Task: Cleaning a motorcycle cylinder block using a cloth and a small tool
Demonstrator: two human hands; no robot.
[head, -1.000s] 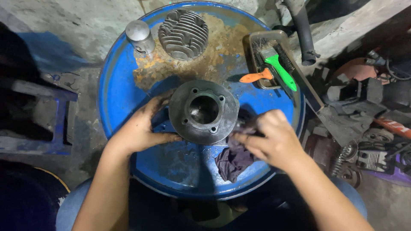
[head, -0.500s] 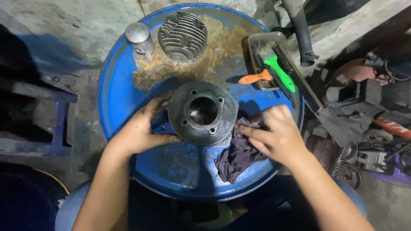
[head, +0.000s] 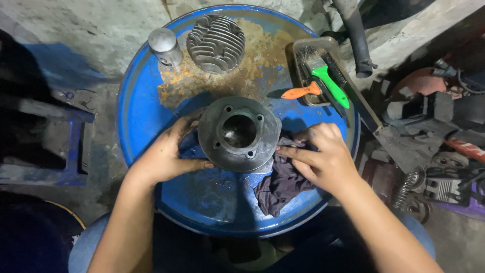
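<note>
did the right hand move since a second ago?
Yes. The right hand, pressing the dark rag beside the engine cylinder, slid nearer the person, away from the tray.

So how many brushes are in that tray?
2 show: an orange-handled brush at the tray's left, and a green-handled brush lying slantwise beside it. More may hide underneath.

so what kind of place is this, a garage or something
Most likely a small engine repair workshop: an upturned blue drum serves as a bench, a finned cylinder head lies on it, and engine parts sit on the floor.
</note>
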